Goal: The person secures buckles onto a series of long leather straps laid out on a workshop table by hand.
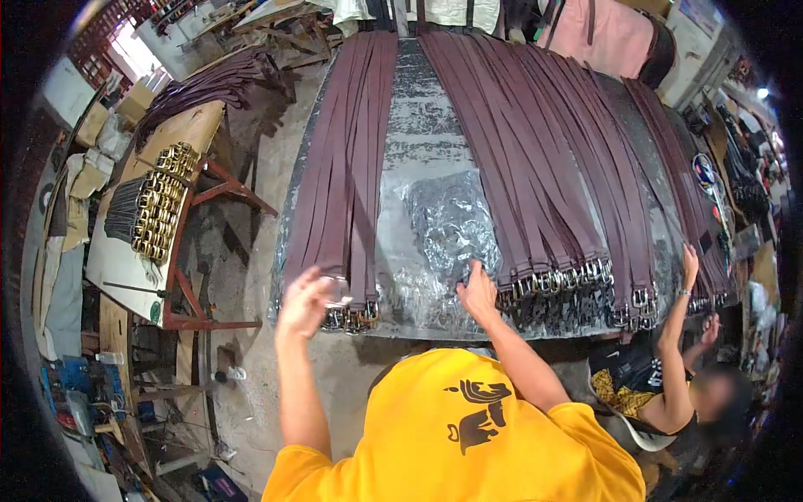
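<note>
My left hand (304, 303), blurred by motion, is closed on a dark brown belt (358, 201) close to its metal buckle (336, 289). It is above the buckle ends of the left group of belts (322, 167), near the table's front edge. My right hand (478, 293) touches the near edge of a stack of clear plastic bags (447, 219), with thumb and finger close together at the plastic. Just right of that hand lie the buckles (556, 280) of a wide row of brown belts (519, 151).
At the right, another person (677, 393) reaches to the belts on the table (401, 322). On the left, a side table (125, 284) holds gold-coloured buckles (163, 205) and more dark straps (201, 88). A pink cloth-like bundle (606, 38) is behind the table.
</note>
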`<state>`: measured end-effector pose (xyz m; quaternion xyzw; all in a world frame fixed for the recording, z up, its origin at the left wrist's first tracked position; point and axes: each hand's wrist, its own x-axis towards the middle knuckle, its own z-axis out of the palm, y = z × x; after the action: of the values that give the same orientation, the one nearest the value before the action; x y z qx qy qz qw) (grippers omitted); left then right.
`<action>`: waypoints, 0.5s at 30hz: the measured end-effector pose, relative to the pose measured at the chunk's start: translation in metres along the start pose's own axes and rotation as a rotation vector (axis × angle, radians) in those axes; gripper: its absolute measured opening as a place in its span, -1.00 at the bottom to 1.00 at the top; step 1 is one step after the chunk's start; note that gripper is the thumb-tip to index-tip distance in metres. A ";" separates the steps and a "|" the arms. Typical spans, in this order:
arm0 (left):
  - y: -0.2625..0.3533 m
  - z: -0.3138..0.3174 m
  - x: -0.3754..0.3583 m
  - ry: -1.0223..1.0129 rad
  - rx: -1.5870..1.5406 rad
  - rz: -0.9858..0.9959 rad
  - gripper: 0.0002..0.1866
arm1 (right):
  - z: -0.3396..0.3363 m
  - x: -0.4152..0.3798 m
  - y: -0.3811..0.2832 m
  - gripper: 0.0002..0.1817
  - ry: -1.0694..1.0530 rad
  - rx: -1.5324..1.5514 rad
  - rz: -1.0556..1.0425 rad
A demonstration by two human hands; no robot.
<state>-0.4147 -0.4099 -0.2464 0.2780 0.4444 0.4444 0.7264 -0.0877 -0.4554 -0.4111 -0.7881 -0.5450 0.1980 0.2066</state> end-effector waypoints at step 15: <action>-0.105 0.108 0.028 -0.329 -0.014 -0.216 -0.64 | -0.083 -0.055 0.032 -0.83 -0.296 1.019 0.266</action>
<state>-0.2705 -0.4325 -0.2925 0.2922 0.3440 0.3156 0.8347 -0.0361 -0.5262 -0.3538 -0.6139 -0.2992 0.5703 0.4564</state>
